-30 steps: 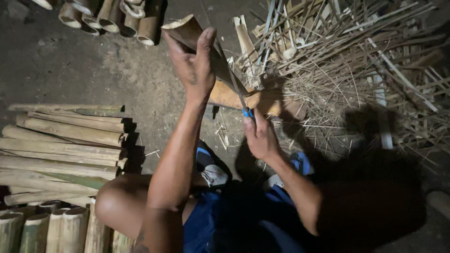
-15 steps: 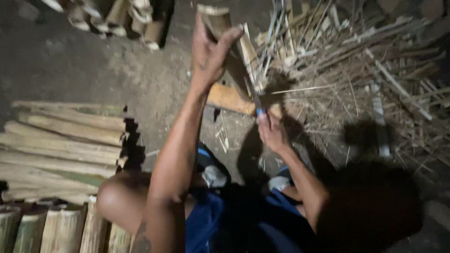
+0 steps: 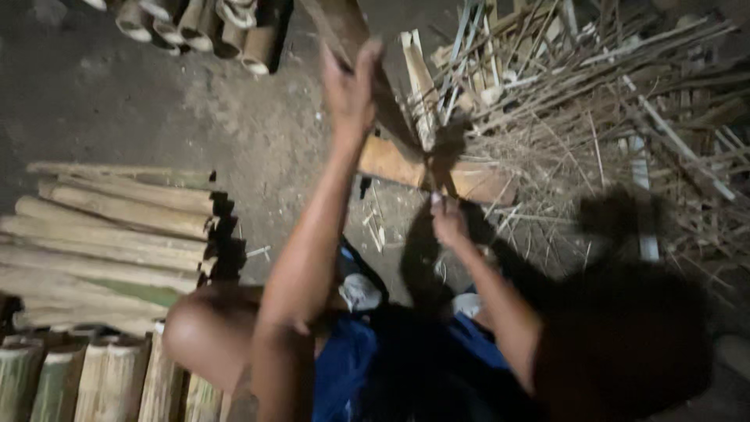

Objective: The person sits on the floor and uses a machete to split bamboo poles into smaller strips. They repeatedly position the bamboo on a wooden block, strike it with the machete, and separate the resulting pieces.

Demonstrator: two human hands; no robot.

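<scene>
A bamboo piece (image 3: 344, 31) is held up near the top centre of the head view, tilted, w/ its lower end running down toward a wooden block (image 3: 406, 166) on the dirt floor (image 3: 258, 133). It's gripped by the left hand (image 3: 350, 86), fingers wrapped round it from the side and pressed together. Lower down, the right hand (image 3: 447, 221) is closed tight on what looks like a knife handle; the blade itself is blurred, so exact contact w/ the bamboo can't be told. Just right of the block a big heap of split strips and shavings (image 3: 594, 117) is piled. Cut bamboo tubes (image 3: 203, 23) are stacked at top left, long poles (image 3: 109, 234) laid at left, more short sections (image 3: 78, 375) at bottom left. Blue shorts (image 3: 351, 367) are seen below.
</scene>
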